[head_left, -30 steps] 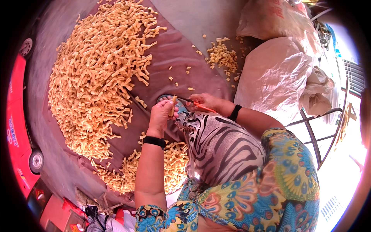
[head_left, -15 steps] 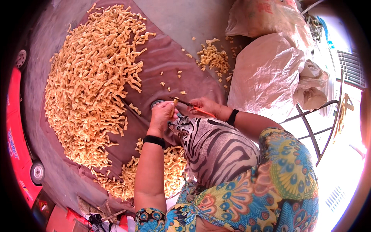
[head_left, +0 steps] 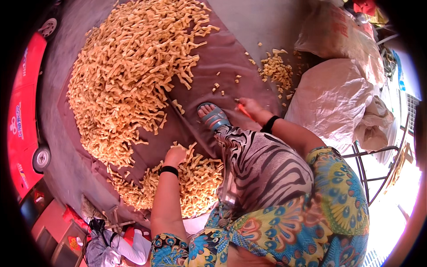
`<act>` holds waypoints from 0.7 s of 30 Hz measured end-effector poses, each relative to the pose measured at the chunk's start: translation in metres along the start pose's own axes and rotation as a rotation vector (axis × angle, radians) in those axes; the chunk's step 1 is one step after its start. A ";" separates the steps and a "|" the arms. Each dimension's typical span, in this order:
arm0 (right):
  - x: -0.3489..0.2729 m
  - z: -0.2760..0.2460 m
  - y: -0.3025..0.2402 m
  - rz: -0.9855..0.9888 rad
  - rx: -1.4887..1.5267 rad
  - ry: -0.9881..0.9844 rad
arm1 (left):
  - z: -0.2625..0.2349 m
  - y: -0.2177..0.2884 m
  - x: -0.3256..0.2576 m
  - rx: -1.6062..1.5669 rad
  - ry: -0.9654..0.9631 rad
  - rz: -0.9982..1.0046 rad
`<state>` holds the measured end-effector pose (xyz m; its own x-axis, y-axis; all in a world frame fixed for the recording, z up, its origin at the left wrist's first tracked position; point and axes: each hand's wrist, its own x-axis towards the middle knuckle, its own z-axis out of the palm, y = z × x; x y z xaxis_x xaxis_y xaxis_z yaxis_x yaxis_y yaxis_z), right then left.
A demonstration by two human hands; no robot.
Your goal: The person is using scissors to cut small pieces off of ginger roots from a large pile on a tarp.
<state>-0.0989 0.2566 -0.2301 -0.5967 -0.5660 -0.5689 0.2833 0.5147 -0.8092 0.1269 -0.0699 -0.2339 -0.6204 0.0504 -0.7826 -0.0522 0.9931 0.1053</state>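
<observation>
My left hand (head_left: 176, 155) is closed at the upper edge of a smaller pile of yellow-tan pieces (head_left: 200, 184), short sticks with flared, knobby ends. Its fingers are partly hidden, so whatever they hold does not show clearly. Off to the right, my right hand (head_left: 254, 109) grips orange-handled scissors (head_left: 243, 110), the dark blades barely visible past the fingers. A much larger heap of the same pieces (head_left: 129, 75) covers the left of the maroon cloth (head_left: 222, 53). Between my hands, a foot in a grey-blue sandal (head_left: 215, 116) rests on that cloth.
Small cut bits (head_left: 275, 71) lie scattered at the cloth's right edge. Beyond them stand a big pale woven sack (head_left: 331, 100) and another sack (head_left: 340, 33). A red vehicle (head_left: 27, 115) is at the far left. Another person (head_left: 118, 247) sits at the lower left.
My left hand has left the scissors, moving down and left to the smaller pile. My right hand still holds the scissors, now apart from it. The view has shifted, uncovering the sandalled foot.
</observation>
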 end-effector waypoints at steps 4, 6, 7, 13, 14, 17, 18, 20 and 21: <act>-0.008 -0.019 0.012 0.034 0.170 0.142 | -0.088 0.015 0.012 -0.337 0.204 -0.267; -0.014 -0.013 -0.012 0.092 0.203 0.097 | -0.107 0.019 0.038 -0.647 0.787 -0.052; -0.015 -0.007 -0.021 0.098 0.230 0.080 | -0.117 0.019 0.054 -0.622 0.888 0.015; -0.017 -0.004 -0.042 0.158 0.372 -0.015 | -0.113 0.039 0.093 -0.350 0.736 -0.125; -0.018 -0.004 -0.043 0.144 0.400 -0.023 | -0.107 0.043 0.088 -0.276 0.756 -0.143; -0.007 -0.005 -0.040 0.030 0.305 0.004 | -0.094 0.043 0.075 -0.250 0.599 -0.204; -0.005 -0.004 -0.041 0.057 0.255 0.010 | -0.090 0.041 0.068 -0.239 0.553 -0.228; -0.002 -0.003 -0.046 0.107 0.154 0.023 | -0.073 0.030 0.061 -0.330 0.590 -0.214; -0.004 -0.001 -0.052 0.096 0.342 -0.008 | -0.067 0.025 0.053 -0.384 0.598 -0.210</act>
<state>-0.1117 0.2328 -0.1860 -0.5499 -0.5310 -0.6446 0.5733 0.3213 -0.7537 0.0407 -0.0493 -0.2313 -0.8816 -0.3122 -0.3541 -0.4191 0.8628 0.2828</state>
